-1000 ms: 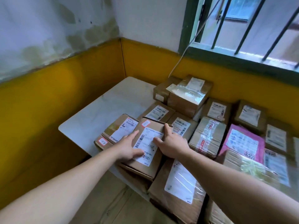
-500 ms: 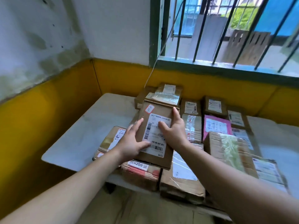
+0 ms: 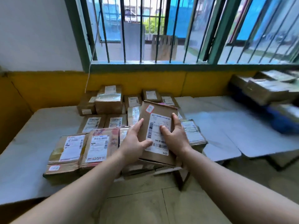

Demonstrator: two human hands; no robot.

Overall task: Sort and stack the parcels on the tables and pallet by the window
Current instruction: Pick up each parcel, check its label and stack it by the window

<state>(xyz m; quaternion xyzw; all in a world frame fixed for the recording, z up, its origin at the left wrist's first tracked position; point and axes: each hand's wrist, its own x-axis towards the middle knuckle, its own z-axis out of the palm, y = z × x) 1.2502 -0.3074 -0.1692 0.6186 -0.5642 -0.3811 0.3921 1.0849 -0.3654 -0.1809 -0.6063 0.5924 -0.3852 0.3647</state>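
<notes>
A flat brown cardboard parcel (image 3: 155, 113) with a white barcode label is lifted above the pile, tilted up at its far end. My left hand (image 3: 135, 143) grips its left edge, thumb on the label. My right hand (image 3: 174, 136) grips its right edge, thumb across the label. Under and around it lie several brown parcels with labels, among them a wide one (image 3: 68, 147) at the front left and a red-printed one (image 3: 100, 146) beside it. A taller box (image 3: 109, 101) stands at the back by the wall.
The parcels lie on a white table (image 3: 32, 126) in the corner under a barred window (image 3: 145, 29). A second white table (image 3: 226, 120) to the right carries more blurred parcels (image 3: 265, 91) and something blue (image 3: 284, 118). Bare floor (image 3: 153, 199) shows between the tables.
Both hands have lifted the flat parcel off the pile and carried it to the right. The view has swung right, bringing the second table into sight.
</notes>
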